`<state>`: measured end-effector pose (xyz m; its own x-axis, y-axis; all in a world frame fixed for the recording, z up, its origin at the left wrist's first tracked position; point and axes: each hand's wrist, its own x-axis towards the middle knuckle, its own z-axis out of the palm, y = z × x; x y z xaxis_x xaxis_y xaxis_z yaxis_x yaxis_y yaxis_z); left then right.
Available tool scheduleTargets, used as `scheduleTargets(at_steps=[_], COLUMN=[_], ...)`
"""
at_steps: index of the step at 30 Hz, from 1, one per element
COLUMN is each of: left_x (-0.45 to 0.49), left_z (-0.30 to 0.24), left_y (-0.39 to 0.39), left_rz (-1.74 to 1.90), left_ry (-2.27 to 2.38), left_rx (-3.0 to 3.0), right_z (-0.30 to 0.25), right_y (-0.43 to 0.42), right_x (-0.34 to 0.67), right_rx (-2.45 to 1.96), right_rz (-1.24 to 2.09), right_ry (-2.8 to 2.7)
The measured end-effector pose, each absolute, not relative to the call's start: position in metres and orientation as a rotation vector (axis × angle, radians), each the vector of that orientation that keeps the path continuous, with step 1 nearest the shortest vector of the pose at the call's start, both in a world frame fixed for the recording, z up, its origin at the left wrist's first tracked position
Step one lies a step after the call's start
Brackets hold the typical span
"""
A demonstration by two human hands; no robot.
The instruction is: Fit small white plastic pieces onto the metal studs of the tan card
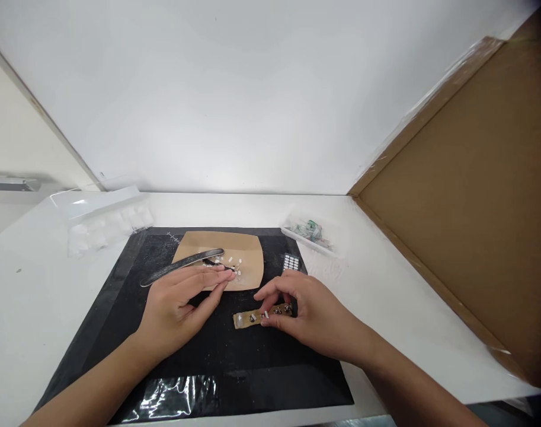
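Note:
My left hand (183, 299) is closed, its fingertips pressed together at the front edge of a tan card (250, 246). What they hold is mostly hidden; a thin dark item (212, 261) shows just beyond them. Several small white pieces lie scattered on the card. My right hand (299, 302) pinches thumb and fingers around a small white piece (266, 314) over a narrow brown strip (241, 321). Along that strip sit several small dark, shiny mounts, partly covered by the hand. A dark curved nail file (176, 268) lies across the card's left edge.
A black mat (234, 379) lies under the work on the white table. A white sticker sheet (291, 262) is beyond my right hand. Farther back stand a clear tray of small packets (312, 230) and a clear compartment box (110, 228). A cardboard panel (466, 196) rises at right.

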<state>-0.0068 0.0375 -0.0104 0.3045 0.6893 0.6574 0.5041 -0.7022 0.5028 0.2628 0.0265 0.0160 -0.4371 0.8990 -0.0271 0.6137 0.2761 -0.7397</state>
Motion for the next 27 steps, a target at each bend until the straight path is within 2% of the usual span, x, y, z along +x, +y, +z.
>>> scheduleTargets(at_steps=[13,27], left_x=[-0.008,-0.009], left_z=[-0.012,-0.016], left_y=[0.042,0.044], left_rz=[1.444,1.249], left_ry=[1.327,1.424], left_rx=[2.274,2.400], right_z=[0.003,0.009], right_y=[0.030,0.033], right_x=[0.265,0.268], right_rx=[-1.238,-1.205], right_rz=[0.840,0.837], right_ry=[-2.341,-2.404])
